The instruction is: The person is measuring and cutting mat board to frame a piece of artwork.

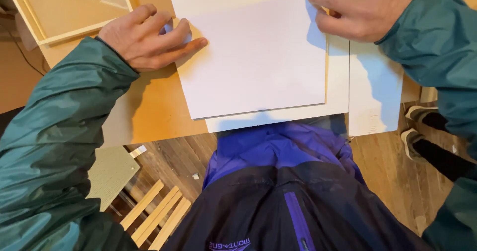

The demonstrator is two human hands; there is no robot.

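L hand [149, 37] & R hand [360, 7] flat, palms down, pressing white sheet [253, 57], gripping nothing.

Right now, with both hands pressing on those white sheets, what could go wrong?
The white sheets overhang the table edge toward the person, so they might tip or slide off if pressure eases. The left hand pins only the top sheet's left edge and the right hand its upper corner, so the stack could skew.

Single view: my head camera, looking steeply down, close over the bench [149, 112] edge, floor [392, 166] below.
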